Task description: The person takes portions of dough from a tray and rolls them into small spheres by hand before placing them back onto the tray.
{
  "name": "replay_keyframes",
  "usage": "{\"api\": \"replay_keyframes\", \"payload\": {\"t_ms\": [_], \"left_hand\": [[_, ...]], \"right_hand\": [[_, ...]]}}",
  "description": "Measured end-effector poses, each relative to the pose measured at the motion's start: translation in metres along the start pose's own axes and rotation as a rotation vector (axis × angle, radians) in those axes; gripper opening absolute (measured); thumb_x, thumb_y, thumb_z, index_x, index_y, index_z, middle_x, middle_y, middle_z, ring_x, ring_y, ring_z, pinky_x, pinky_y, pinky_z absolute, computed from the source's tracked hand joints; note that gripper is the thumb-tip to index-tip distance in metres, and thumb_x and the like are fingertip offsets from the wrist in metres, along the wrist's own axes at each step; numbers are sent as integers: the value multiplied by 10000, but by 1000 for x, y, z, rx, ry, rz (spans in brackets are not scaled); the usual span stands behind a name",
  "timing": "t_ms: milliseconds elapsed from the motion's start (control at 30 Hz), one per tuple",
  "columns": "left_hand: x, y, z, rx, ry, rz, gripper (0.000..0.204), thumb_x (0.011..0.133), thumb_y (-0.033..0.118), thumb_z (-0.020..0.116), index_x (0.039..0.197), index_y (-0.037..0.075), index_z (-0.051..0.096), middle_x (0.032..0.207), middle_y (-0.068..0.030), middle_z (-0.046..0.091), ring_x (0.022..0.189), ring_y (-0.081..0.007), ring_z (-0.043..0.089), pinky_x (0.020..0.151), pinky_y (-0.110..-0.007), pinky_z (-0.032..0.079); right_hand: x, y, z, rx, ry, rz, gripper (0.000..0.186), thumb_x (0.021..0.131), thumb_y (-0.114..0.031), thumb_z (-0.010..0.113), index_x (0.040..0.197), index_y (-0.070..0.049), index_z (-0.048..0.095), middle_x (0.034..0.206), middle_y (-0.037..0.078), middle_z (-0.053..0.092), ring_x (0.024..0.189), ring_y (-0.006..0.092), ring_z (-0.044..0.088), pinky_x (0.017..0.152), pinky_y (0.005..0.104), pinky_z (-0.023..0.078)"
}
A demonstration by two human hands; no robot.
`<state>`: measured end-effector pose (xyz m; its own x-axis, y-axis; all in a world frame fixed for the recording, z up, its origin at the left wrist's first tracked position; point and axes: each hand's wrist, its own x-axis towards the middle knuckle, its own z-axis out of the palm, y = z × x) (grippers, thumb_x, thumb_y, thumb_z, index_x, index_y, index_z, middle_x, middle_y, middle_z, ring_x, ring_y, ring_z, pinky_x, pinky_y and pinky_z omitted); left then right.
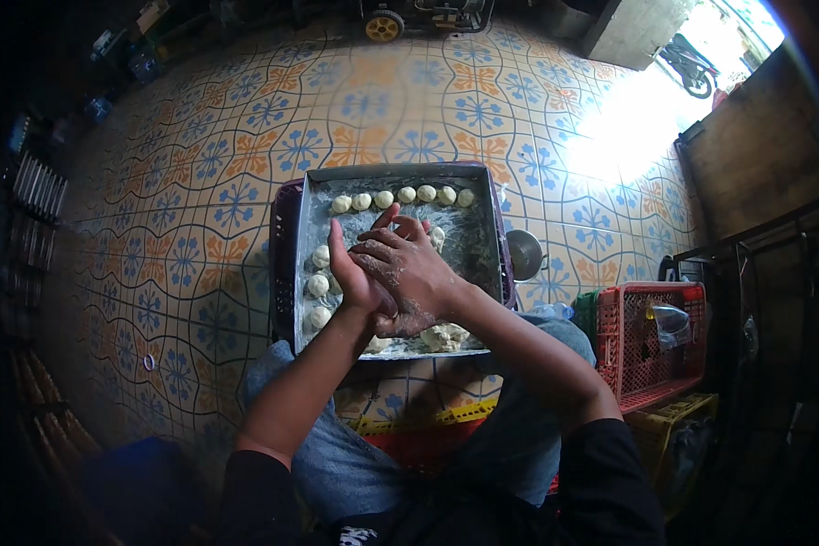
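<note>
Over a metal tray (493, 209) dusted with flour, my hands are pressed palm to palm. My right hand (414, 278), floury across its back and fingers, lies on top of my left hand (357, 284), whose thumb points up and away from me. Whatever lies between the palms is hidden. Small round dough balls (406, 194) form a row along the tray's far side. More dough balls (318, 286) sit down its left side. A larger rough lump of dough (444, 338) rests at the near right edge, and a pale dough piece (438, 238) shows partly behind my right fingers.
The tray stands on a dark purple crate (284, 264) in front of my knees. A round metal pan (525, 255) is just right of it. Further right are a red crate (646, 350) and a yellow crate (673, 428). A wheeled machine (384, 27) stands far off on the tiled floor.
</note>
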<state>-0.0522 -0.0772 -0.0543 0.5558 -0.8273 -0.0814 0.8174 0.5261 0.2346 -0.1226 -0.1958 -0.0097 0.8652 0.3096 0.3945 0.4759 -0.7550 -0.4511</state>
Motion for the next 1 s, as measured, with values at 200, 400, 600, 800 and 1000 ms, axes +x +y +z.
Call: {"api": "replay_keyframes", "payload": {"t_ms": [200,400,600,800,1000], "left_hand": [[-2,1,2,-10,117,20,908,960,770,358,1395,2,570,1274,-232,637,1350,-421,494,1196,-545,314],[-1,1,11,41,117,43,786,986,653,402,1336,-21,602,1194,-217,667,1250,-398,575,1135,-514,398],[1,6,4,119,243,39,713,1000,578,417,1274,-44,631,1123,-206,695,1153,-374,641,1078,-481,461],[4,11,3,258,380,-52,732,980,627,434,1211,-24,675,1148,-178,705,1054,-309,683,986,-427,529],[-2,8,21,214,403,-36,709,972,644,464,1147,-14,660,1101,-156,707,1023,-294,684,956,-429,542]], "right_hand": [[-1,-1,6,22,30,-18,900,569,-523,727,1291,2,611,1314,199,628,1312,371,538,1122,599,278],[-2,-6,7,-26,64,-10,852,524,-437,755,1229,21,623,1239,198,636,1260,362,554,1095,553,289],[-2,-8,11,-30,63,32,844,544,-401,759,1256,27,608,1261,202,632,1281,361,551,1092,572,295],[-10,15,17,-60,13,33,886,631,-568,721,1361,-80,596,1336,118,629,1351,310,531,1142,669,228],[-7,19,7,-31,-60,3,929,691,-632,697,1424,-79,555,1409,140,585,1395,330,484,1126,660,254]]}}
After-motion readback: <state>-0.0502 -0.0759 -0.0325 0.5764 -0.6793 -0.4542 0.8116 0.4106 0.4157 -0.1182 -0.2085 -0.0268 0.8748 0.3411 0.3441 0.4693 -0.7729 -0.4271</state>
